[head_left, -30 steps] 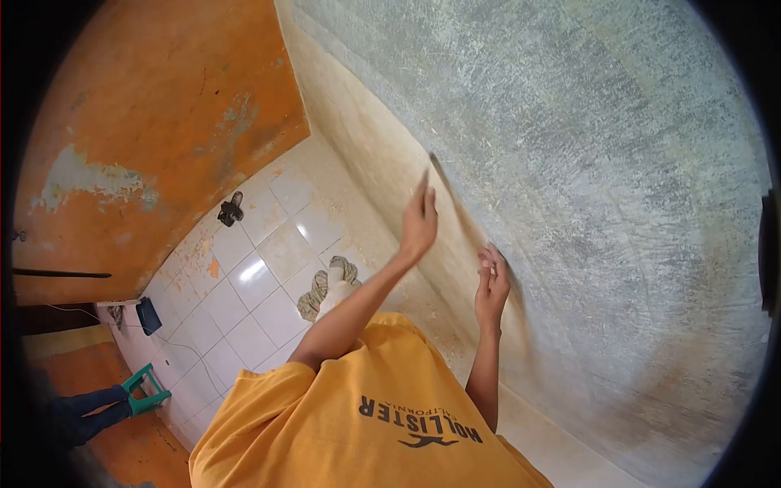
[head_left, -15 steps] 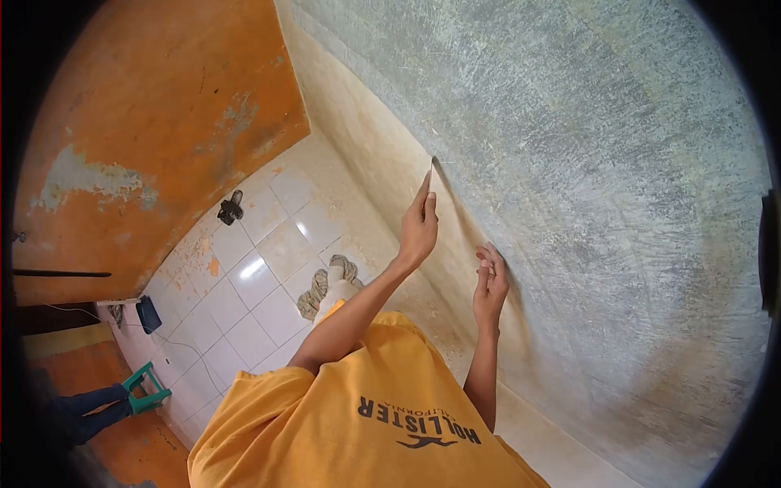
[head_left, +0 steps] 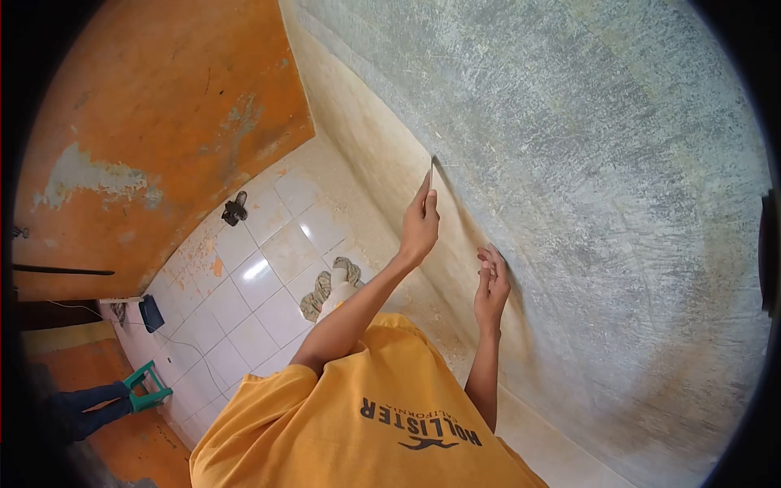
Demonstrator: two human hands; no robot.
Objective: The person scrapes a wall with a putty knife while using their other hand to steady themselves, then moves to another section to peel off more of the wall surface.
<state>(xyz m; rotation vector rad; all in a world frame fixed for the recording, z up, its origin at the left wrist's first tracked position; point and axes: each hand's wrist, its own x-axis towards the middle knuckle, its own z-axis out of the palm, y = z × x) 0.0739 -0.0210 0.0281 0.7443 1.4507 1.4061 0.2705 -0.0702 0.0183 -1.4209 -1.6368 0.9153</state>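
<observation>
Thin blade (head_left: 432, 172) beside the wall (head_left: 586, 195), long axis toward 12 o'clock, gripped by the left hand (head_left: 420, 230), forearm rising from 7. Right hand (head_left: 491, 286), at the blade's 5 o'clock, loosely curled; grasp indeterminate.

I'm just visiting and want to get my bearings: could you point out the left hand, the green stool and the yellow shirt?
Left hand (head_left: 418, 233): head view, back of the hand.
Green stool (head_left: 151, 401): head view, green plastic beside the jeans.
Yellow shirt (head_left: 325, 423): head view, front fabric beside the lettering.
</observation>
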